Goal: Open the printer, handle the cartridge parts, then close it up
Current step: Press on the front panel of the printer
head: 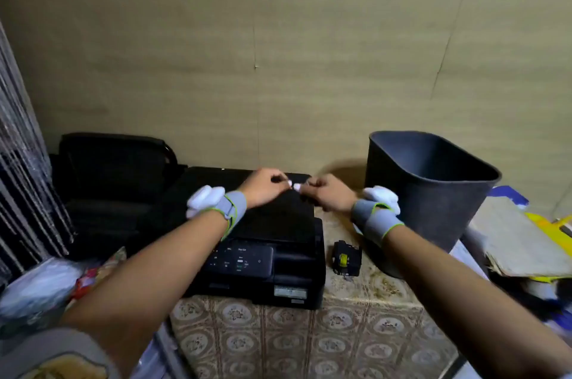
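One black printer (pixel 266 254) sits on the bench (pixel 356 335), which is covered with a cloth printed in beige flower medallions. Its lid is down. The control panel at the front left carries small white and green markings and a line of text, all too blurred to read; a pale sticker at the lower front right is equally unreadable. No brand name can be made out.

One small black cartridge (pixel 347 258) with a yellow label lies on the bench just beside the printer's right side, apart from both hands. Any writing on that label is too small to tell.

Both hands are raised over the back of the printer's lid, nearly touching each other. The left hand (pixel 263 188) has its fingers curled in, pinching something small and white (pixel 293 185); the right hand (pixel 328 194) is closed into a loose fist with its fingers pinched on the same white bit. What the white piece is cannot be told. Each wrist wears one grey strap with green edging and a white device, two in all.

One dark bin (pixel 433 189) stands on the bench at the right. A black chair (pixel 114 168) stands to the left of the printer.
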A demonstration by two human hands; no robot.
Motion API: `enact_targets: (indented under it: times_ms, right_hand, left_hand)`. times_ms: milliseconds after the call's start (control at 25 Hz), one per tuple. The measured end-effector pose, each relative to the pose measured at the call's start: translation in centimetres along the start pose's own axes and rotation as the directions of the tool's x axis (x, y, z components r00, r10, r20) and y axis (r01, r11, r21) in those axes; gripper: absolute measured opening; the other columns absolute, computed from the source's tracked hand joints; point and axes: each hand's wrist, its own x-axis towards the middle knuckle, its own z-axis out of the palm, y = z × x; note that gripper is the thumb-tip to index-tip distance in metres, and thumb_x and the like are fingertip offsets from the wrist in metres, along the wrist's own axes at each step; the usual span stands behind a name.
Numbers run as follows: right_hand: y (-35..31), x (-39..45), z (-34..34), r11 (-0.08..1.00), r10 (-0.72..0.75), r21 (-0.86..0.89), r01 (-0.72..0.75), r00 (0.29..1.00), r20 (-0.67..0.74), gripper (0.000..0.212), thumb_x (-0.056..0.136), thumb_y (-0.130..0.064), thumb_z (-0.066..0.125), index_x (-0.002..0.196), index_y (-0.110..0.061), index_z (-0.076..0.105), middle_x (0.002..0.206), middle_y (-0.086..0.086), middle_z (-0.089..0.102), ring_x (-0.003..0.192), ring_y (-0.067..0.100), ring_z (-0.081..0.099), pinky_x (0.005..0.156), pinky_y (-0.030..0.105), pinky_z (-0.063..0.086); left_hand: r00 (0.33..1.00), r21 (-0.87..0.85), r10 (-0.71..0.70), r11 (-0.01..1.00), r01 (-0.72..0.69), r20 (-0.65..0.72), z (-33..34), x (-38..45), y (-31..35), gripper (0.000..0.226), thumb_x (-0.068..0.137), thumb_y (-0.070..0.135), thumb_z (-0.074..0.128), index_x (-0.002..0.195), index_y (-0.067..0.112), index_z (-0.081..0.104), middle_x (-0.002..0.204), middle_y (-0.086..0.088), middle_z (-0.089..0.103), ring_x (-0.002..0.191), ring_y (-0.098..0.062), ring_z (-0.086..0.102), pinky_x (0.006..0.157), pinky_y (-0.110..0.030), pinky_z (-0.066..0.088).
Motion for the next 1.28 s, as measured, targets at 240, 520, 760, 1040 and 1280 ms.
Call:
enact_targets:
  times_ms: [240,520,760,1040,1280]
  right_hand:
    - [8.7,-2.5,7.5,0.952,0.087,-0.297,-0.072,0.996,0.036,0.023,0.085,-0.017,0.061,0.107,-0.010,0.060,0.112,0.013,0.059,0.107,0.025,0.056,0.084,0.024,0.039]
    - [11.2,-3.8,9.9,0.941,-0.065,-0.337,0.038,0.996,-0.068,0.050,0.076,-0.004,0.060,0.124,-0.018,0.053,0.126,0.010,0.047,0.118,0.029,0.047,0.101,0.030,0.038]
    - [12.2,-4.7,10.7,0.942,-0.017,-0.335,-0.014,0.996,-0.089,0.061,0.081,-0.004,0.053,0.133,-0.033,0.042,0.147,0.003,0.029,0.127,0.032,0.043,0.106,0.036,0.037]
    - [11.8,-4.6,10.6,0.954,-0.051,-0.298,0.019,0.994,-0.102,0.051,0.088,-0.009,0.053,0.137,-0.022,0.044,0.131,0.008,0.043,0.120,0.030,0.049,0.103,0.032,0.040]
    - [10.5,-2.8,10.1,0.966,0.016,-0.256,-0.042,0.995,-0.102,0.041,0.084,-0.010,0.060,0.124,-0.010,0.053,0.121,0.013,0.048,0.114,0.031,0.049,0.100,0.031,0.039]
  left_hand:
    - [0.984,0.466,0.058,0.875,-0.132,0.171,5.7,-4.1,-6.5,0.047,0.098,0.021,0.045,0.145,0.025,0.039,0.158,0.003,0.029,0.146,-0.014,0.026,0.120,-0.030,0.020]
    - [0.952,0.566,0.073,0.789,-0.237,0.297,7.5,-5.0,-7.9,0.057,0.101,0.007,0.033,0.152,0.029,0.020,0.162,0.006,0.014,0.150,-0.015,0.013,0.122,-0.033,0.013]
    - [0.962,0.535,0.079,0.817,-0.214,0.263,7.3,-4.5,-7.5,0.058,0.101,0.001,0.029,0.148,0.034,0.030,0.160,0.009,0.021,0.149,-0.012,0.019,0.120,-0.030,0.023]
    - [0.959,0.594,0.104,0.766,-0.246,0.263,7.0,-4.7,-7.5,0.059,0.101,0.003,0.032,0.150,0.036,0.023,0.160,0.012,0.020,0.148,-0.010,0.021,0.111,-0.030,0.040]
    - [0.958,0.609,0.076,0.757,-0.236,0.277,6.9,-4.6,-7.1,0.063,0.099,0.001,0.033,0.149,0.037,0.023,0.160,0.012,0.019,0.148,-0.011,0.022,0.110,-0.032,0.040]
